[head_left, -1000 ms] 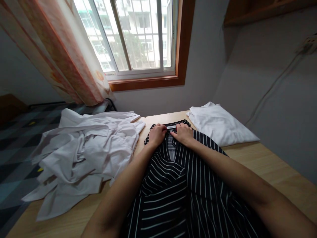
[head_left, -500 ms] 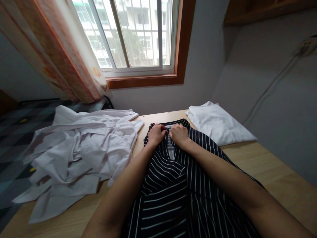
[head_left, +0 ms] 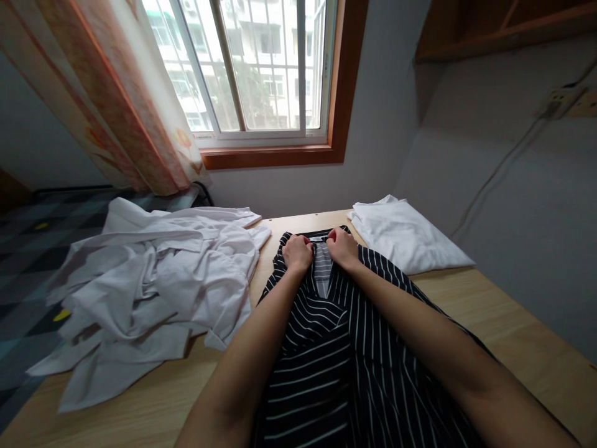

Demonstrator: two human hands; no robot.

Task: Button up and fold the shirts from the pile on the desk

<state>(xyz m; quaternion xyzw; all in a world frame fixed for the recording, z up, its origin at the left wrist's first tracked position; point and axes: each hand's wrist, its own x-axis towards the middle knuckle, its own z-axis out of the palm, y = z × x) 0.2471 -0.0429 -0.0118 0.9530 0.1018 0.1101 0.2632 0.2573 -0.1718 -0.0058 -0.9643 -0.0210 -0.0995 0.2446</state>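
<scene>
A black shirt with white stripes (head_left: 317, 367) lies spread on the wooden table, its collar toward the window. My left hand (head_left: 297, 252) is closed on the left side of the collar, fingers curled into the cloth. On the collar's right side, my right hand (head_left: 342, 247) pinches the fabric in the same way. Between the two hands the neck opening shows the grey striped inside and a pale label (head_left: 316, 239) at the back of the neck. My forearms cover parts of the shirt's sides.
Crumpled white garments (head_left: 158, 280) lie on the table's left, hanging toward a bed with a checked cover (head_left: 28, 261). A folded white garment (head_left: 405, 233) rests at the back right of the wooden table (head_left: 508, 323). A cable (head_left: 494, 177) runs down the right wall.
My hands have moved apart along the collar, the right one shifting rightward. The neck opening between them is wider, and more of the label shows. The view has shifted slightly.
</scene>
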